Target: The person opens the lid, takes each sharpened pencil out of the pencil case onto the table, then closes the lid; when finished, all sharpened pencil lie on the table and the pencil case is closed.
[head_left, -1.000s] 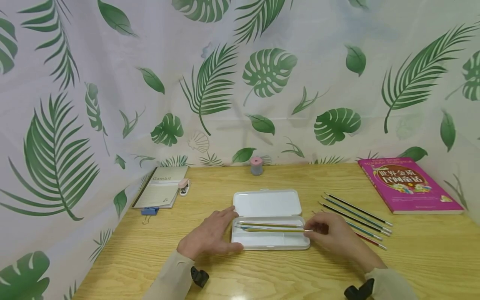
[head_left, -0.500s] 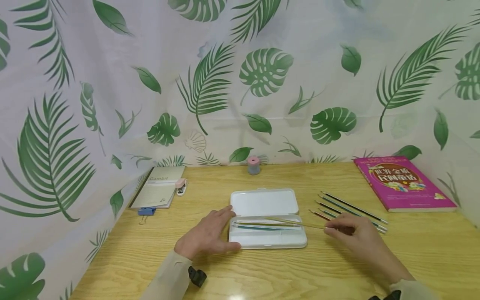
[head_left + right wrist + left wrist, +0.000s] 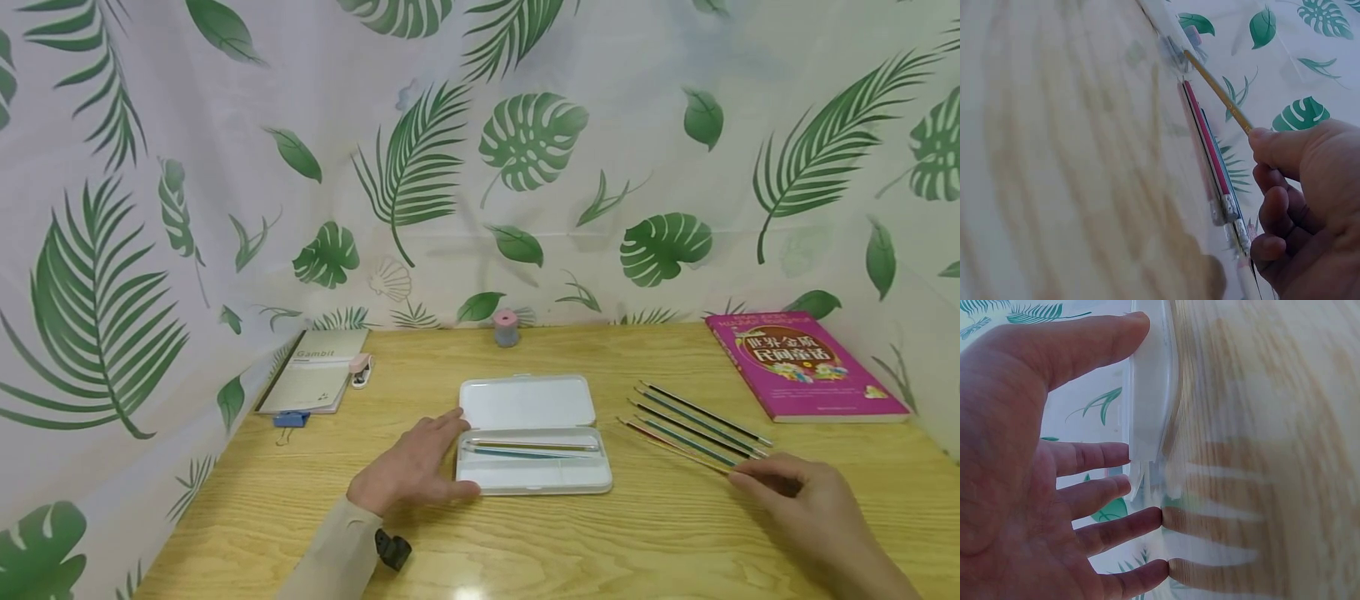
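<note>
A white pencil case (image 3: 517, 478) lies with its lid swung back, holding a yellow pencil (image 3: 536, 445) and a teal one. My left hand (image 3: 416, 467) rests at its left end with fingers spread; in the left wrist view the thumb (image 3: 1097, 344) touches the case's side. On the right, my right hand (image 3: 817, 508) pinches a gold-yellow pencil (image 3: 1219, 90) between thumb and fingers. Its far end points toward the case, above a row of pencils. That row includes a black pencil (image 3: 708, 412) and a red pencil (image 3: 1210, 137), lying slanted on the table.
A pink book (image 3: 810, 367) lies at the back right. At the back left are a notebook (image 3: 311, 379), a small stapler (image 3: 361, 371) and a blue binder clip (image 3: 291, 419). A pink-topped grey cylinder (image 3: 506, 329) stands behind the case on the wooden table (image 3: 480, 542).
My right hand has carried the gold-yellow pencil out of the case and rightward to the row of loose pencils. The left hand has stayed at the case.
</note>
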Tool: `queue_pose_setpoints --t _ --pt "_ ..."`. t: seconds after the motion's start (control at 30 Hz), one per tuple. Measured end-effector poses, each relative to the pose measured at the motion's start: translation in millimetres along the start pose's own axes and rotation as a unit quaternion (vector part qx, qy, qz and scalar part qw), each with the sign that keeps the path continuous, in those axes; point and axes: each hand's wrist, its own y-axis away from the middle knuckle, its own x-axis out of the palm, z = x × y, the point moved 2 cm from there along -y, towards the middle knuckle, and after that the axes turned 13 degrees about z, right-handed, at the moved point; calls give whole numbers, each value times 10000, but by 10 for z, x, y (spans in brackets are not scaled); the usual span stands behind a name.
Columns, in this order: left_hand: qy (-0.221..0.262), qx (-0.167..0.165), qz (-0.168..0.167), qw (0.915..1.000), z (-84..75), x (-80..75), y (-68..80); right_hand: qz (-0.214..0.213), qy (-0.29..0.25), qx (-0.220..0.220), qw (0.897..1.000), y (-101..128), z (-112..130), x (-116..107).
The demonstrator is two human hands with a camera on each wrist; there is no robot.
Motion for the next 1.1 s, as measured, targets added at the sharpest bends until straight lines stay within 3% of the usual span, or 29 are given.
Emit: queue_pose_setpoints --t 0.2,0.67,1.1 --pt "40 -38 34 10000 2 0 -1 -216 243 -218 9992 17 -88 -45" --pt "-14 17 -23 10000 22 12 -14 -81 1086 -677 9917 21 -94 -7" --pt "-67 0 -3 10000 6 9 -3 140 1255 -642 9899 28 -84 -8"
